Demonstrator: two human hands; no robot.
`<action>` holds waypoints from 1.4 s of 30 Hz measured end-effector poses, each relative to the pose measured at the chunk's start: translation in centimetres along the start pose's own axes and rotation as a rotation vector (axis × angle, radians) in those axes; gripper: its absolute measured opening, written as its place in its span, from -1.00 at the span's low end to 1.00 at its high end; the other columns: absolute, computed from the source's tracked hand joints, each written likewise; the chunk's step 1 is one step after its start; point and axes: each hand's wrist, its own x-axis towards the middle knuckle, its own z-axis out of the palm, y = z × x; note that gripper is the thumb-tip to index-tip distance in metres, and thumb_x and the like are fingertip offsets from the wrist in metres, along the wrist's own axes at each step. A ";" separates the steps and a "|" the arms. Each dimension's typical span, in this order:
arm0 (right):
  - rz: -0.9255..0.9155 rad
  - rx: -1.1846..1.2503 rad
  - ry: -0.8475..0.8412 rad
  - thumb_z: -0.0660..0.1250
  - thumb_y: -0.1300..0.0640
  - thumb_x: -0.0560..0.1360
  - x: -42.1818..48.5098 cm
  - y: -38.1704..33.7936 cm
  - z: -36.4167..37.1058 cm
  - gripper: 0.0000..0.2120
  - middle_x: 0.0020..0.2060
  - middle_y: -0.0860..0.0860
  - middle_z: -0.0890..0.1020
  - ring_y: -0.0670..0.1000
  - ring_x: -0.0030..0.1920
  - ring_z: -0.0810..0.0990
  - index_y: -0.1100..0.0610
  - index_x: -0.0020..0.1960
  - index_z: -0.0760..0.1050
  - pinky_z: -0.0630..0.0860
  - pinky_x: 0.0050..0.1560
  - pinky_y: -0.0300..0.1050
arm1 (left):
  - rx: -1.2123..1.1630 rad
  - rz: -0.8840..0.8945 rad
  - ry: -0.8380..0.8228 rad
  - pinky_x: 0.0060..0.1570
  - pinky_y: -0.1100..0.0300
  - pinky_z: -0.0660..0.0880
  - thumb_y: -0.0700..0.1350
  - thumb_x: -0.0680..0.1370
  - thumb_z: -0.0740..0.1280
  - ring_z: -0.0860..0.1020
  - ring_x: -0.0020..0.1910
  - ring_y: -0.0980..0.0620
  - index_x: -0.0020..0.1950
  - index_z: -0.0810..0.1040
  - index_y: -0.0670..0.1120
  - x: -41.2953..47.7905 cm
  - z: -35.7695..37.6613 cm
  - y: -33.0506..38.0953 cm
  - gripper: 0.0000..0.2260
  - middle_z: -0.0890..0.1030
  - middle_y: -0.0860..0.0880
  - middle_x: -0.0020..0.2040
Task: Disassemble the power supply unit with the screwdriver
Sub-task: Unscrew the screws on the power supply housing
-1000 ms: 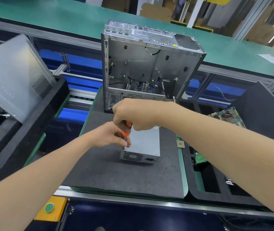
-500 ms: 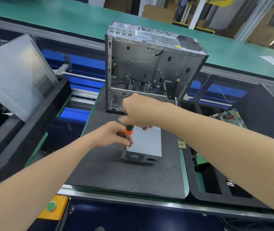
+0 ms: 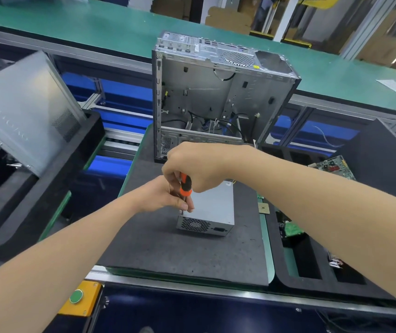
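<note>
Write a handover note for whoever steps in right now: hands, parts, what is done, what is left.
Right hand grips the screwdriver handle, near upright.
Left hand pinches its shaft near the tip, at the near left top corner of the power supply unit.
The unit lies on the foam mat, in front of the open computer case.
Done: unit is out of the case. Left: its cover is on; screws out so far cannot be told.
</note>
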 end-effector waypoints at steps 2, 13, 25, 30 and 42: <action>0.114 0.014 0.105 0.36 -0.06 0.51 0.0 -0.1 0.0 -0.82 -0.18 -0.03 0.58 0.05 -0.08 0.56 0.06 -0.08 0.54 0.51 -0.22 -0.02 | -0.015 0.017 0.017 0.11 0.15 0.63 -0.17 0.51 0.48 0.72 0.02 -0.06 -0.05 0.75 0.01 0.1 0.2 -0.2 -0.90 0.77 -0.06 0.01; 0.262 0.109 0.123 0.40 0.06 0.52 0.1 0.0 0.4 -0.81 -0.33 -0.04 0.53 0.06 -0.26 0.58 0.11 -0.20 0.46 0.48 -0.34 -0.10 | -0.033 0.007 0.045 0.13 0.14 0.62 -0.04 0.45 0.55 0.73 0.00 -0.05 0.02 0.76 0.04 0.1 0.1 0.3 -0.85 0.78 -0.07 -0.02; 0.058 0.073 0.093 0.39 0.11 0.45 -0.4 0.3 0.6 -0.93 -0.12 -0.02 0.57 0.05 0.00 0.54 0.09 -0.08 0.57 0.55 -0.14 -0.04 | -0.079 0.016 0.062 0.07 0.23 0.61 -0.36 0.53 0.49 0.74 0.04 -0.06 -0.04 0.76 -0.13 0.1 0.2 0.7 -0.86 0.77 -0.12 -0.01; 0.587 0.067 0.277 0.12 -0.34 0.61 0.3 -0.7 1.3 -0.43 -0.33 0.02 0.51 0.07 -0.44 0.50 0.09 -0.33 0.39 0.43 -0.40 -0.10 | -0.035 0.030 0.053 0.10 0.21 0.60 -0.23 0.52 0.52 0.73 0.04 -0.03 -0.06 0.79 0.03 0.3 0.3 0.7 -0.85 0.78 -0.06 -0.02; 0.076 0.108 0.082 0.49 0.20 0.41 -0.5 1.0 0.0 -0.90 -0.25 -0.11 0.60 -0.07 -0.20 0.56 0.06 -0.13 0.60 0.56 -0.24 -0.06 | -0.036 -0.008 0.004 0.13 0.19 0.62 -0.21 0.52 0.55 0.73 0.06 -0.08 -0.02 0.78 0.05 0.1 -0.3 0.9 -0.85 0.78 -0.08 0.00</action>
